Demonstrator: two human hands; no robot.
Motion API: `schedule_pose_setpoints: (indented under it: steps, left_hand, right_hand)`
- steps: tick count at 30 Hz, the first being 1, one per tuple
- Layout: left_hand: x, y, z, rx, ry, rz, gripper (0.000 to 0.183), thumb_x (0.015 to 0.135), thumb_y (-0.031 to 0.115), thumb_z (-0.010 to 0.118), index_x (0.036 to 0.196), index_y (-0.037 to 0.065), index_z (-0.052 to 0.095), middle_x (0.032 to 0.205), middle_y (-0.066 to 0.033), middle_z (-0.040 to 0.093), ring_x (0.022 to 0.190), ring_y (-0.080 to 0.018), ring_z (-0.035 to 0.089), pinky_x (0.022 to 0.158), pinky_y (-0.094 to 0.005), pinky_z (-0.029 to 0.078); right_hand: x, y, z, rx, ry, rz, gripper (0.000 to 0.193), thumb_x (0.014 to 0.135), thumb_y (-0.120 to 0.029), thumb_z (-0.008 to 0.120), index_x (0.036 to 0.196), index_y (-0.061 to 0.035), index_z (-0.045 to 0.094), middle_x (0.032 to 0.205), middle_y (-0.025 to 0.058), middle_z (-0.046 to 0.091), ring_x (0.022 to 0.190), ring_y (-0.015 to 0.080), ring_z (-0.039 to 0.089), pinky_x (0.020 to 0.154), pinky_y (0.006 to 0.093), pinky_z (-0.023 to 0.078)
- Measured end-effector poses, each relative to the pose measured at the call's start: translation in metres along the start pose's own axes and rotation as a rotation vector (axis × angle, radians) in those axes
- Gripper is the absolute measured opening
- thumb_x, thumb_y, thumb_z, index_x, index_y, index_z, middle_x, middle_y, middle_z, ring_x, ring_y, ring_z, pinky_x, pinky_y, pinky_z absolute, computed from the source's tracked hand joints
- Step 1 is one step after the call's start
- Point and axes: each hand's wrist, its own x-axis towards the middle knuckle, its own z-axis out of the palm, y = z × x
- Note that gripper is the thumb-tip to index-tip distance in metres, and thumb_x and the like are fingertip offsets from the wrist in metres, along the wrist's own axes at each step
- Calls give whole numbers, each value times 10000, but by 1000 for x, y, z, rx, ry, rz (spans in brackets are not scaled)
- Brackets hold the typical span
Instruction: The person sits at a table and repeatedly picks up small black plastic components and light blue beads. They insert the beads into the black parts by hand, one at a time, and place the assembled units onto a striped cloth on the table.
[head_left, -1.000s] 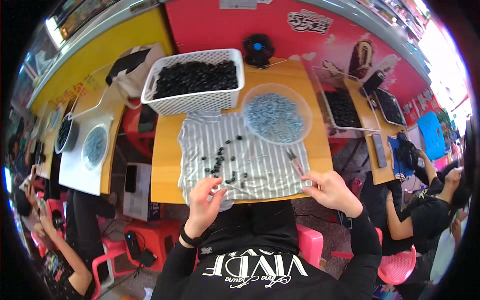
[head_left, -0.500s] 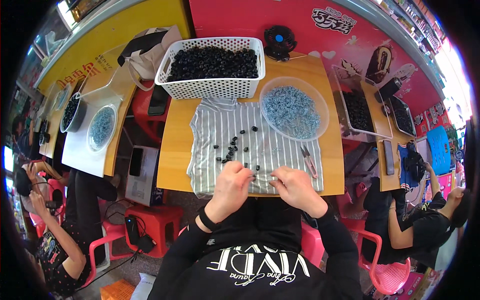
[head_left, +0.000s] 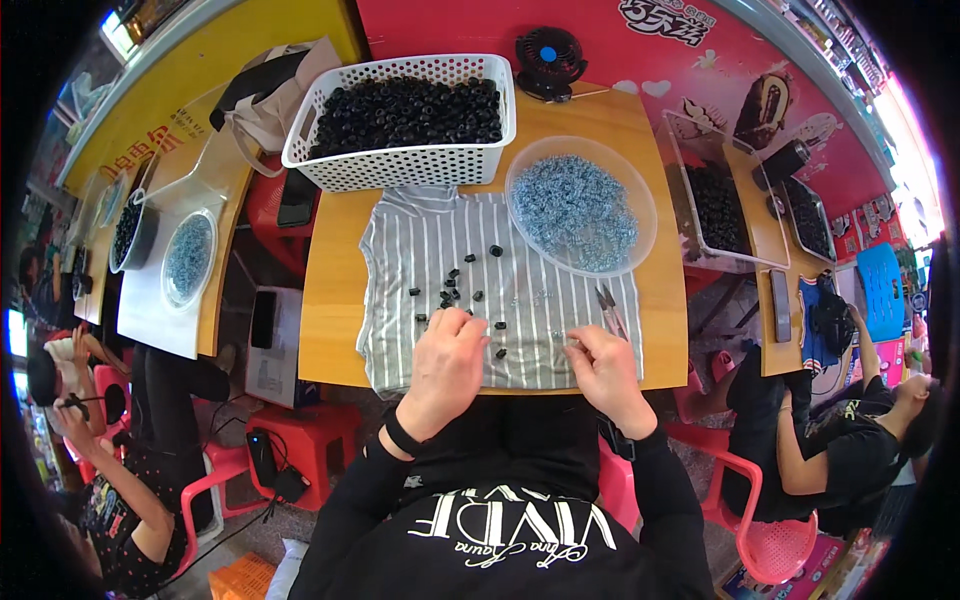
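A grey-and-white striped cloth (head_left: 400,250), shaped like a garment, lies over the wooden table in front of me. Above its near part my left hand (head_left: 447,362) is closed with curled fingers, beside several small black ring-like parts (head_left: 452,282); whatever it holds is hidden. Farther right, my right hand (head_left: 606,368) has thumb and forefinger drawn together low over the cloth, close to tiny clear pieces; I cannot make out what is in the pinch. Just beyond it lies a pair of pink-handled snips (head_left: 612,314). A round clear tub (head_left: 640,250) holds many small bluish clear pieces.
At the back stands a white perforated basket (head_left: 400,168) full of black parts, with a small black fan (head_left: 548,62) to its right. Side tables carry more tubs and a clear bin (head_left: 722,250). People sit at left and right. A red stool (head_left: 312,445) stands left.
My hands have moved apart: the right one went right toward the snips, the left one slightly left. The view has shifted a little.
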Motion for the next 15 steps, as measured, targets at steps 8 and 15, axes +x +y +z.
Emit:
schedule_pose_setpoints:
  steps: [8, 15]
  left_hand:
    - [6, 8, 4, -29, -15, 35, 236, 778, -11, 712, 1011, -12, 675, 919, -145, 603, 853, -324, 601, 720, -397, 493]
    - [-2, 27, 22, -634, -124, -251, 189, 848, 16, 705, 1036, 9, 695, 875, -69, 644, 729, -139, 603, 574, -250, 447]
  right_hand:
    - [12, -11, 8, -275, -26, -93, 92, 828, -35, 654, 903, -17, 604, 845, 169, 572, 700, 383, 607, 591, 452, 466]
    - [6, -31, 10, 207, 4, -171, 164, 763, 99, 654, 862, 1, 567, 791, 162, 532, 673, 358, 573, 566, 418, 443]
